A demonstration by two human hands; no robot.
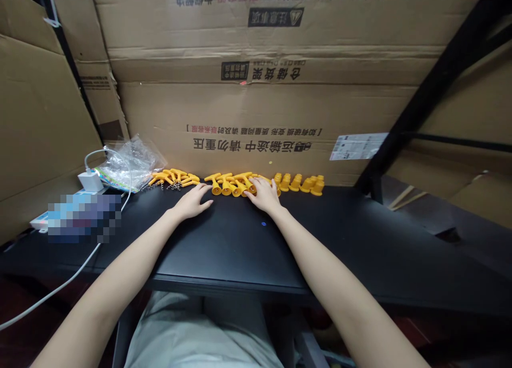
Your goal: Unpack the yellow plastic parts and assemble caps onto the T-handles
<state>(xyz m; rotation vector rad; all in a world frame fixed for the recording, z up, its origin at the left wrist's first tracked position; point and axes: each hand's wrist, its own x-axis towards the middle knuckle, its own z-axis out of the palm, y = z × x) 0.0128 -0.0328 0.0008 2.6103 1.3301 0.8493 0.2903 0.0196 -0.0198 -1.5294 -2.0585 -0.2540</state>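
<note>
Small yellow plastic parts lie in a row along the far edge of a black table [240, 240]. A left heap of T-shaped yellow pieces [175, 177] has small chains by it. The middle heap of yellow pieces [232, 184] sits between my hands. Yellow caps [300, 183] stand at the right. My left hand [196, 200] lies flat on the table, fingers stretched toward the middle heap, holding nothing. My right hand [264, 193] rests with spread fingers on the right end of the middle heap, touching the pieces.
A clear plastic bag [132, 162] lies at the back left beside a white charger [90, 180] with a white cable [60, 288] running off the table's front. Cardboard sheets [256, 90] wall in the back and left. A black metal frame [420, 106] slants at the right.
</note>
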